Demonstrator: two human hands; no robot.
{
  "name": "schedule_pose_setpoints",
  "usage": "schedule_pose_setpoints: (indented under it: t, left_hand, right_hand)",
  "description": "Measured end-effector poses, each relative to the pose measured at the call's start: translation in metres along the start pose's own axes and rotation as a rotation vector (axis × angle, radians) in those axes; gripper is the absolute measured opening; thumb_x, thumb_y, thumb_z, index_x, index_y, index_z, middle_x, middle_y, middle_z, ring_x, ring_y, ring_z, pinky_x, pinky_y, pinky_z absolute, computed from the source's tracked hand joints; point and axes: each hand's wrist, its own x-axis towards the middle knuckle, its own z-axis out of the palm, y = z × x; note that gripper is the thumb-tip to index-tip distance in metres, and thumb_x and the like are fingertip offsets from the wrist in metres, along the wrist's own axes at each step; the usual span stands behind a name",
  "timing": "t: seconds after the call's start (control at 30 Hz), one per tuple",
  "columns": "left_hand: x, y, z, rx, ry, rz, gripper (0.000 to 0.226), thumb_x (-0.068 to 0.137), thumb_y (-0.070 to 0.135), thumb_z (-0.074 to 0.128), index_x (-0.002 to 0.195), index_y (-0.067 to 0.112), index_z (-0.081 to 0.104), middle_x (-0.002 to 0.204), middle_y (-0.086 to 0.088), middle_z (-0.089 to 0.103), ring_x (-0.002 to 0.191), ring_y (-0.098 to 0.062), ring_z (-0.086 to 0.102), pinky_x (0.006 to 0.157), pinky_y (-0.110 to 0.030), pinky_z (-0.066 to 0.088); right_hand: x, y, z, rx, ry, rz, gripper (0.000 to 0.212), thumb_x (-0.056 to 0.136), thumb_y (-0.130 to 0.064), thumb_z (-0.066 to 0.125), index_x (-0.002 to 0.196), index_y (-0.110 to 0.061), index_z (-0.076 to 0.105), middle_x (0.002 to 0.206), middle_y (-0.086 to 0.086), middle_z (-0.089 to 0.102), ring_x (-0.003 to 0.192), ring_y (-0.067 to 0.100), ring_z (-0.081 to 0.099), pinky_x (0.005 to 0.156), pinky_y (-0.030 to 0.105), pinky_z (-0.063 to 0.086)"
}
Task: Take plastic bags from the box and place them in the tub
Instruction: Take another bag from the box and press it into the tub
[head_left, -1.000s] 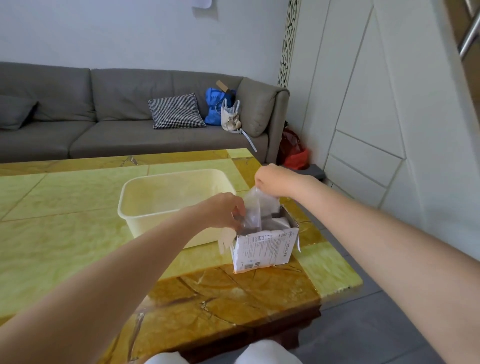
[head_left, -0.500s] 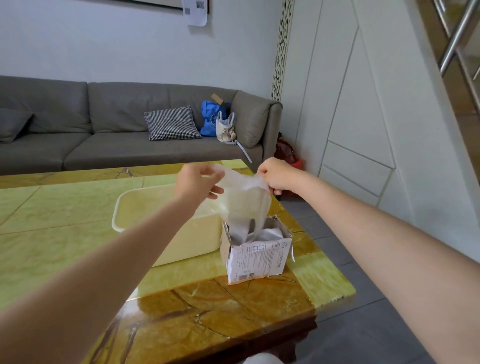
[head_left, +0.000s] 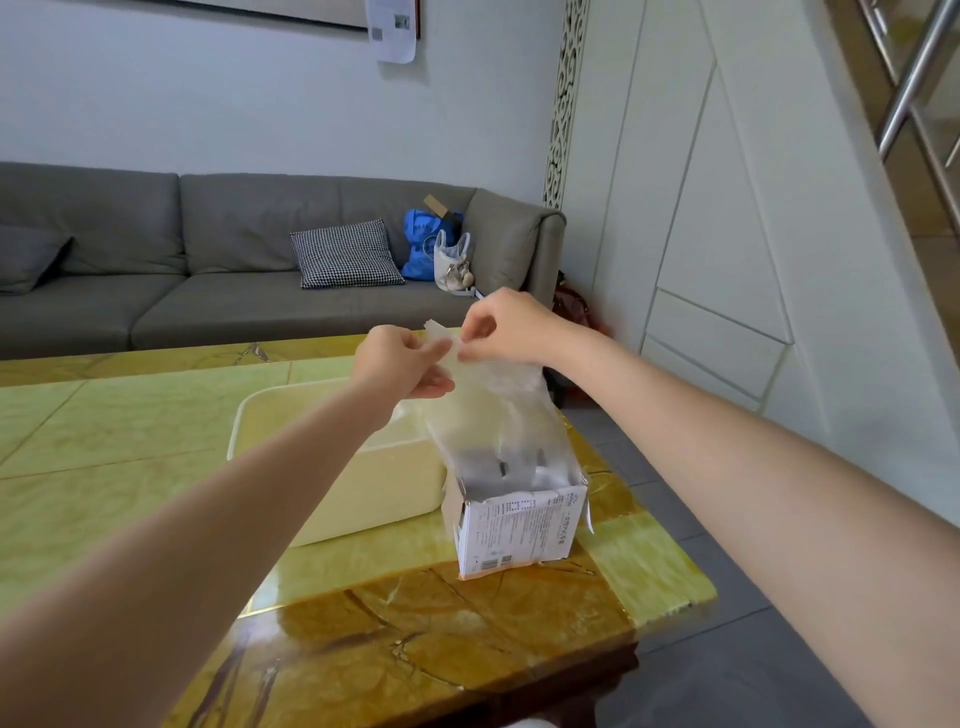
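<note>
Left hand (head_left: 400, 364), right hand (head_left: 506, 325) raised together, fingers pinching.

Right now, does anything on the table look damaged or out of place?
Only the small white cardboard box: its top edge is roughly torn open and ragged. The cream plastic tub beside it sits level on the table.

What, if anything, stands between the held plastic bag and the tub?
Nothing visible does. Both the left hand and right hand pinch the plastic bag above the box; the tub sits open-topped just left of it.
</note>
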Motion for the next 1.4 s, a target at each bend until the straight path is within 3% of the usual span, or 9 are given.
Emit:
schedule_pose_setpoints:
  t: [0.07, 0.23, 0.37, 0.53, 0.63, 0.8, 0.97, 1.2, 1.4]
  left_hand:
    - [0.000, 0.001, -0.004, 0.002, -0.004, 0.043, 0.025, 0.088, 0.018, 0.064, 0.071, 0.006, 0.051, 0.064, -0.011, 0.063, 0.038, -0.006, 0.060, 0.048, -0.018, 0.055]
    - [0.002, -0.008, -0.020, 0.122, -0.021, 0.127, 0.023, 0.086, 0.016, 0.066, 0.070, 0.007, 0.051, 0.060, -0.008, 0.062, 0.037, -0.005, 0.058, 0.050, -0.019, 0.055]
    - [0.005, -0.011, -0.023, 0.163, -0.033, 0.139, 0.025, 0.085, 0.017, 0.067, 0.068, 0.008, 0.051, 0.056, -0.005, 0.062, 0.037, -0.004, 0.057, 0.050, -0.018, 0.054]
    - [0.006, -0.017, -0.029, 0.124, -0.081, 0.069, 0.019, 0.084, 0.015, 0.067, 0.074, 0.005, 0.054, 0.065, -0.010, 0.065, 0.041, -0.006, 0.060, 0.050, -0.018, 0.056]
    - [0.000, -0.015, -0.020, 0.148, -0.137, 0.060, 0.018, 0.087, 0.013, 0.064, 0.074, 0.006, 0.054, 0.069, -0.010, 0.065, 0.043, -0.005, 0.061, 0.047, -0.017, 0.054]
    - [-0.013, -0.019, 0.019, 0.708, -0.362, 0.301, 0.018, 0.089, 0.021, 0.061, 0.075, 0.012, 0.054, 0.075, -0.003, 0.064, 0.068, -0.018, 0.063, 0.062, -0.024, 0.051]
    - [-0.029, -0.035, 0.045, 1.188, -0.637, 0.322, 0.037, 0.096, 0.036, 0.043, 0.119, 0.012, 0.060, 0.120, -0.006, 0.061, 0.109, -0.022, 0.057, 0.092, -0.030, 0.046]
    - [-0.028, -0.041, 0.047, 1.244, -0.896, 0.063, 0.056, 0.098, 0.051, 0.027, 0.146, 0.022, 0.028, 0.150, -0.002, 0.034, 0.139, -0.024, 0.030, 0.114, -0.040, 0.022]
    - [-0.021, -0.029, 0.041, 1.027, -0.809, 0.095, 0.044, 0.092, 0.050, 0.045, 0.107, 0.014, 0.065, 0.105, -0.003, 0.066, 0.088, -0.017, 0.060, 0.080, -0.024, 0.044]
  right_hand:
    - [0.004, 0.000, -0.002, 0.045, 0.184, -0.014, 0.014, 0.086, -0.015, 0.065, 0.092, -0.007, 0.074, 0.078, -0.006, 0.066, 0.070, 0.002, 0.054, 0.055, 0.006, 0.040]
    - [0.009, 0.015, -0.008, 0.173, 0.384, 0.089, 0.022, 0.090, -0.012, 0.060, 0.086, 0.006, 0.073, 0.057, -0.006, 0.063, 0.057, -0.008, 0.054, 0.073, 0.015, 0.046]
    - [0.013, 0.019, -0.002, 0.212, 0.470, 0.159, 0.023, 0.087, -0.013, 0.062, 0.080, 0.007, 0.072, 0.062, 0.010, 0.061, 0.030, -0.001, 0.042, 0.050, 0.015, 0.039]
    - [0.019, 0.024, -0.005, 0.172, 0.539, 0.251, 0.022, 0.087, -0.011, 0.057, 0.076, 0.006, 0.066, 0.068, 0.013, 0.055, 0.052, 0.012, 0.048, 0.051, 0.017, 0.040]
    - [0.021, 0.023, -0.018, 0.212, 0.781, 0.354, 0.026, 0.096, -0.012, 0.041, 0.104, 0.000, 0.063, 0.101, 0.015, 0.065, 0.093, 0.024, 0.061, 0.076, 0.029, 0.046]
    - [0.020, 0.007, -0.032, 0.271, 0.972, 0.263, 0.026, 0.101, -0.013, 0.030, 0.113, 0.001, 0.050, 0.105, 0.011, 0.058, 0.092, 0.023, 0.056, 0.075, 0.029, 0.042]
    - [0.024, 0.012, -0.025, 0.304, 0.869, 0.185, 0.019, 0.101, -0.014, 0.029, 0.103, -0.008, 0.046, 0.101, 0.007, 0.051, 0.085, 0.017, 0.050, 0.074, 0.021, 0.040]
    - [0.023, 0.025, -0.008, 0.316, 0.681, 0.243, 0.025, 0.102, -0.017, 0.031, 0.113, -0.005, 0.050, 0.102, 0.006, 0.052, 0.088, 0.017, 0.048, 0.068, 0.024, 0.037]
    - [0.024, 0.023, 0.002, 0.220, 0.598, 0.189, 0.017, 0.099, -0.015, 0.034, 0.099, -0.010, 0.050, 0.098, 0.011, 0.059, 0.093, 0.029, 0.059, 0.085, 0.043, 0.049]
